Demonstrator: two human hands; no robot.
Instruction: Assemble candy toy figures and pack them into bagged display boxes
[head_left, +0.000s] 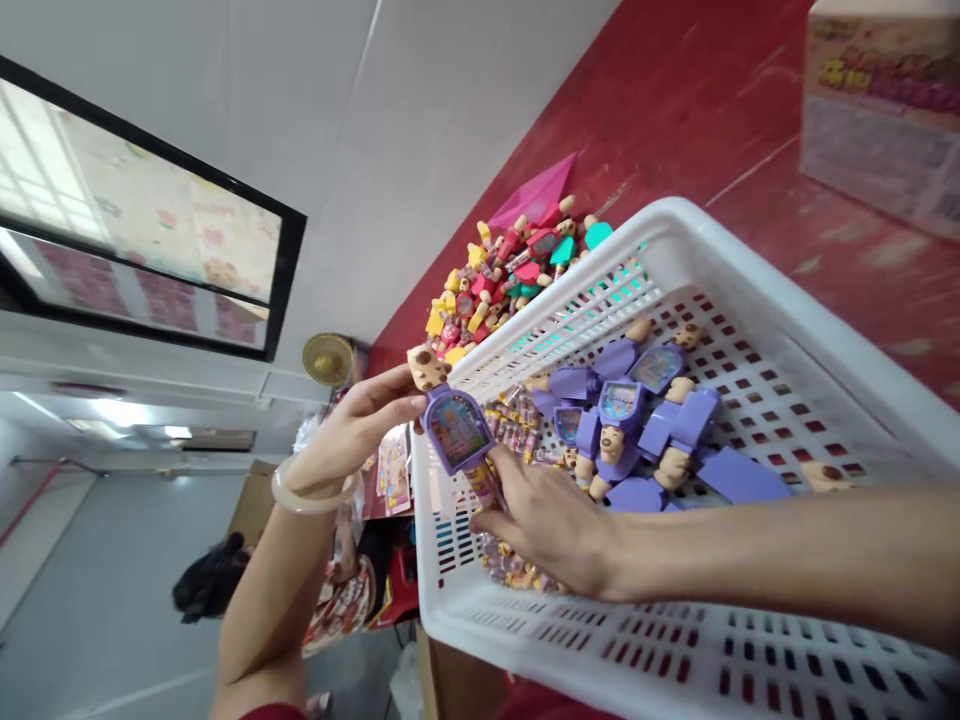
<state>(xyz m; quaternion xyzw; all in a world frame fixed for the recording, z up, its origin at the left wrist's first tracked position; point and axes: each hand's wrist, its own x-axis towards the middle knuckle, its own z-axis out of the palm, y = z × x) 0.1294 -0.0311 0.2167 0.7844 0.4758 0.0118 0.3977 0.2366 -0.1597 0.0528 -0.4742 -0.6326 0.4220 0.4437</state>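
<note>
A purple candy toy with a spotted puppy head and a clear picture window is held between my two hands above a white basket. My left hand, with a pale bangle on the wrist, has its thumb and fingers closed around the head end. The lower end, where a small yellow-capped tube shows, is gripped by my right hand. Under and beside my right hand, several purple toys of the same kind lie in the basket. Small candy-filled tubes are heaped at the basket's left end, partly hidden by my right hand.
Beyond the basket, a pile of red, yellow and green toys lies on the red table, beside a pink sheet. A printed carton stands at upper right. Another person sits farther along the table.
</note>
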